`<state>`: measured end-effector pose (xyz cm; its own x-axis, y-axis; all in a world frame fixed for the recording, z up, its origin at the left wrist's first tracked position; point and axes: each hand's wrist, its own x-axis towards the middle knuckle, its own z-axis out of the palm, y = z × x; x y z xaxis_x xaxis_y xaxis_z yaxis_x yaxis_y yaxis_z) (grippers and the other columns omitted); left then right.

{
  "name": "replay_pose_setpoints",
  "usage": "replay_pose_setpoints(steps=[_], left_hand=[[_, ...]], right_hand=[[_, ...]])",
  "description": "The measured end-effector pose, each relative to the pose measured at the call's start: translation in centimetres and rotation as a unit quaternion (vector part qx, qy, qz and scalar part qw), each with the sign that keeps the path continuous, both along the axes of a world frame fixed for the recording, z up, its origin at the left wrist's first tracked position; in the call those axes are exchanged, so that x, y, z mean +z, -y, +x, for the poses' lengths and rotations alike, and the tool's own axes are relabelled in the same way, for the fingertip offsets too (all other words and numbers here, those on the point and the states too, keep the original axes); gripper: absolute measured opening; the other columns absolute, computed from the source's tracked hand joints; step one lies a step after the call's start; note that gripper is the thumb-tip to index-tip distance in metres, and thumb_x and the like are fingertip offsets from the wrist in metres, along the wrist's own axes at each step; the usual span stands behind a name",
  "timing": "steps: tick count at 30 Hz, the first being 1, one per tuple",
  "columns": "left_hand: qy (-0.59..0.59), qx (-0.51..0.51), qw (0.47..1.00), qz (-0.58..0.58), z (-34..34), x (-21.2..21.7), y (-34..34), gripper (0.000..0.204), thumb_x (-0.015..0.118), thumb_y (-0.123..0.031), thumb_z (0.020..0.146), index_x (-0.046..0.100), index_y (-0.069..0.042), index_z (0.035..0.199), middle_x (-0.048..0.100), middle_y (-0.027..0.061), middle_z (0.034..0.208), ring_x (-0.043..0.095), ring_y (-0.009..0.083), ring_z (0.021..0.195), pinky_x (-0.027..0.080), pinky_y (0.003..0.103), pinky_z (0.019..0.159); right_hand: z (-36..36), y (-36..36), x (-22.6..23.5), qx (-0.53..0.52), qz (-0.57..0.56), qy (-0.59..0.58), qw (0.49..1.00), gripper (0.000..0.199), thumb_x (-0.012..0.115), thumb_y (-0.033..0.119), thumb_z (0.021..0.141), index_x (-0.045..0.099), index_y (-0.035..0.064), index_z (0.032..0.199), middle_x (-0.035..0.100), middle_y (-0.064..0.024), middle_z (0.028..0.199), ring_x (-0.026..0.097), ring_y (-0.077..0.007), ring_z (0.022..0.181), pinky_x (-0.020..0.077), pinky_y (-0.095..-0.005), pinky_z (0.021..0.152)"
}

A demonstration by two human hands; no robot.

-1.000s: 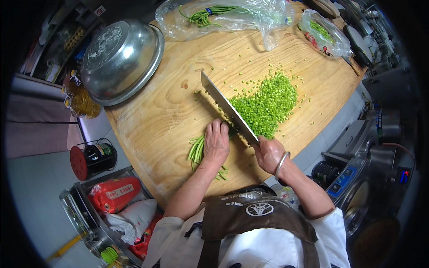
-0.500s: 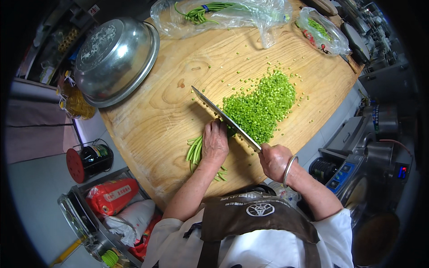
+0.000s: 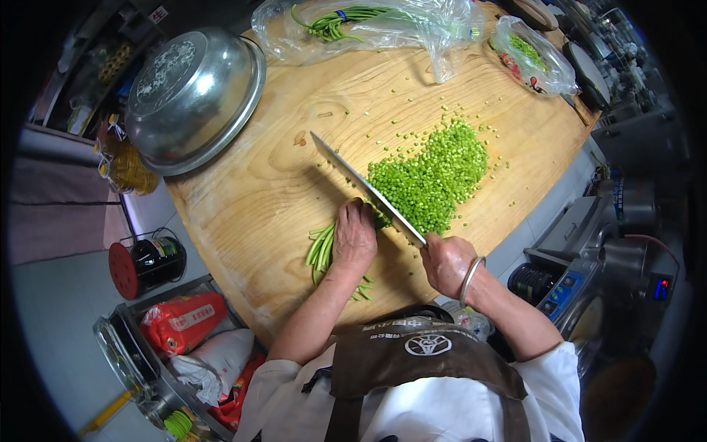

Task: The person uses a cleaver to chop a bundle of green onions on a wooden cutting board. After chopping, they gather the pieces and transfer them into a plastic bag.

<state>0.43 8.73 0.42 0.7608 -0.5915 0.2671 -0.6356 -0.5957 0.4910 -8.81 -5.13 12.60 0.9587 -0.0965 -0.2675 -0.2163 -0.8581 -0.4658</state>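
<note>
Pinning green stalks (image 3: 321, 249) under left hand (image 3: 355, 237).

A large round pale wooden chopping block (image 3: 243, 199) fills the middle of the view. Beside its left edge, a low metal trolley (image 3: 136, 368) stands on a grey floor (image 3: 51, 317), holding a red sack (image 3: 180, 324) and a white sack (image 3: 213, 357). To the right, stainless steel kitchen machines (image 3: 589, 258) crowd a dim corner, one showing a small red light (image 3: 658, 287).
</note>
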Motion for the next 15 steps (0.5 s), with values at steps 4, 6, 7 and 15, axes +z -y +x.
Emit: replay_pose_setpoints(steps=[4,6,7,15], left_hand=[[-0.012,-0.001,1.0,-0.027,-0.1,-0.3,0.0,0.027,0.044,-0.001,0.075,0.048,0.005,0.101,0.046,0.02,0.102,0.045,0.0352,0.093,0.04,0.042,0.084],[-0.036,-0.005,0.999,-0.029,-0.1,0.0,0.0,0.027,0.042,0.0,0.077,0.048,0.006,0.102,0.046,0.0221,0.102,0.044,0.0379,0.092,0.038,0.045,0.084],[-0.034,-0.002,0.999,-0.016,-0.2,0.1,-0.1,0.025,0.042,0.0,0.077,0.048,0.006,0.101,0.045,0.0221,0.1,0.044,0.0378,0.091,0.038,0.045,0.083],[-0.016,0.002,1.0,-0.014,-0.2,0.0,0.0,0.014,0.042,-0.001,0.078,0.047,0.006,0.089,0.042,0.0213,0.09,0.043,0.0379,0.085,0.039,0.046,0.077]], right_hand=[[-0.3,-0.5,0.6,0.004,-0.018,-0.071,0.997,0.01,0.052,0.009,0.078,0.049,-0.0005,0.076,0.054,-0.0216,0.055,0.055,-0.0402,0.053,0.0455,-0.0465,0.051],[0.4,-0.5,1.1,0.006,-0.02,-0.121,0.992,0.01,0.05,0.007,0.075,0.052,-0.0019,0.078,0.058,-0.0227,0.062,0.059,-0.0391,0.06,0.048,-0.0461,0.056],[1.0,-0.5,0.6,0.009,-0.015,-0.125,0.992,0.01,0.05,0.007,0.075,0.052,-0.0019,0.079,0.059,-0.0228,0.063,0.06,-0.039,0.061,0.0483,-0.0459,0.057],[2.0,0.1,-2.8,0.002,0.005,-0.033,0.999,0.008,0.051,0.007,0.076,0.052,-0.0009,0.077,0.057,-0.022,0.06,0.058,-0.0387,0.058,0.0479,-0.0458,0.056]])
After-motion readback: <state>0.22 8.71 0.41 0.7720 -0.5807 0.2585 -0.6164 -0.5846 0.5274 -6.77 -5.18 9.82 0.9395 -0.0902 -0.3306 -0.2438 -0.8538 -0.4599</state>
